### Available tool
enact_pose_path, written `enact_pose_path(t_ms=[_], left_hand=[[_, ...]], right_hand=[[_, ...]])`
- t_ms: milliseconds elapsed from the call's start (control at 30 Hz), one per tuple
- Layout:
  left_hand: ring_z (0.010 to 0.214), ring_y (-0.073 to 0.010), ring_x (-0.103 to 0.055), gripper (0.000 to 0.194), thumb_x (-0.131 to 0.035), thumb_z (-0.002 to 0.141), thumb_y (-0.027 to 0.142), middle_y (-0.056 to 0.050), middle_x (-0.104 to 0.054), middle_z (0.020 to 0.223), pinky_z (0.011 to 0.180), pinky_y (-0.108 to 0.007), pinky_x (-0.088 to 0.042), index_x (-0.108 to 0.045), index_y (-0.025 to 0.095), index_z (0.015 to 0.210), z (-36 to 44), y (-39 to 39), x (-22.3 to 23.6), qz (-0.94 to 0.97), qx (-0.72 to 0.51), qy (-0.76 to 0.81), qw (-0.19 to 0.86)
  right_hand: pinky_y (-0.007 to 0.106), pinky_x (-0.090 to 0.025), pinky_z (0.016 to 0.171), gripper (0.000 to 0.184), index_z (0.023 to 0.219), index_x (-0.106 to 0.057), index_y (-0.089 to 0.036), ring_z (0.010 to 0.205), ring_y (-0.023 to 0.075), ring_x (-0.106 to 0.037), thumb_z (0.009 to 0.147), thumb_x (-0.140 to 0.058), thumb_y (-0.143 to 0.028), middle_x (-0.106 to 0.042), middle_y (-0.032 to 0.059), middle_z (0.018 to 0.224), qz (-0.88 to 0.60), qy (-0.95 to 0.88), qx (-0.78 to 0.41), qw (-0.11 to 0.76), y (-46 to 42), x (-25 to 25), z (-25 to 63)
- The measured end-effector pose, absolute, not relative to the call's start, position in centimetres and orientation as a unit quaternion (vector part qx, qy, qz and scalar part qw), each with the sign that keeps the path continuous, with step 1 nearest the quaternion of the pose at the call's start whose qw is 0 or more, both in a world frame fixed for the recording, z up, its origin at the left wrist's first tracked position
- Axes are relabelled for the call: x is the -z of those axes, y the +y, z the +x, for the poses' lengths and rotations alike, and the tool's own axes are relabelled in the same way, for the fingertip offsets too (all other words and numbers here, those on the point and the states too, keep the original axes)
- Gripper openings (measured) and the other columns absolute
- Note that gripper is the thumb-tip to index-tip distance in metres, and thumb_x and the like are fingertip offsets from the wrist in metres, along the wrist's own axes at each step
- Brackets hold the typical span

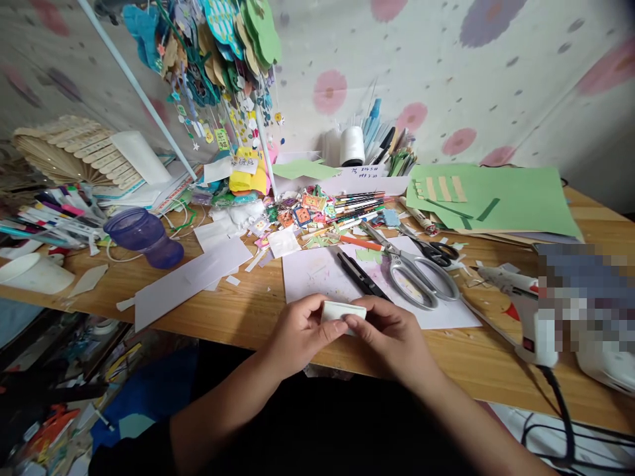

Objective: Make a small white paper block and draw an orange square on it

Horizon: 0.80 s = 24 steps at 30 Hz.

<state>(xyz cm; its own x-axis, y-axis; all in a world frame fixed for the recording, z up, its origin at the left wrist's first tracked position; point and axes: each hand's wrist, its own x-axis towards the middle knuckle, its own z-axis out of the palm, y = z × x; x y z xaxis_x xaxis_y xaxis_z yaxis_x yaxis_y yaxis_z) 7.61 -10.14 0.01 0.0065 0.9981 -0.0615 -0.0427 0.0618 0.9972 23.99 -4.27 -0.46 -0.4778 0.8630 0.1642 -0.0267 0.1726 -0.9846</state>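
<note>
Between my two hands is a small folded piece of white paper (342, 309), held near the front edge of the table. My left hand (302, 332) pinches its left side, thumb on the near face. My right hand (391, 334) grips the right side in the same way, and the two thumb tips almost meet. The fingers behind the paper are mostly hidden. Just beyond the hands a black pen-like tool (361, 274) lies on a white sheet (307, 277). Big silver scissors (419, 274) rest beside it, with black-handled scissors (436, 251) behind.
A white glue gun (526, 304) with a cord stands at the right. Green card (516, 198) lies at the back right. Paintbrushes (360, 205) and small paper cut-outs (302, 215) fill the middle back. A purple bottle (143, 237) and a white strip (191, 281) are on the left.
</note>
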Motion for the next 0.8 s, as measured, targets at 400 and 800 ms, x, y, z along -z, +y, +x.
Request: enact_pose_path(t_ms=[400,800], left_hand=[[0.065,-0.0124,-0.048,0.023,-0.056,0.086,0.032,0.001,-0.052,0.066,0.062,-0.024,-0.034,-0.058,0.017,0.069,6.5,-9.7,-1.1,0.615,-0.375,0.612,0.326],[0.064,-0.0119,-0.051,0.01,-0.054,0.074,0.019,0.005,-0.053,0.067,0.061,-0.024,-0.037,-0.055,0.021,0.084,1.9,-6.7,-2.6,0.61,-0.287,0.662,0.328]], right_hand=[[0.021,-0.052,0.058,0.012,0.095,-0.068,-0.019,0.061,0.0126,-0.065,0.089,-0.061,-0.026,-0.071,0.0027,0.075,-0.282,-0.818,-0.325,0.381,-3.6,0.1,24.3],[0.041,-0.057,0.071,0.033,0.114,-0.064,-0.017,0.088,0.0295,-0.069,0.083,-0.065,-0.027,-0.069,0.0141,0.107,-0.411,-0.896,0.007,0.169,0.8,0.5,25.5]])
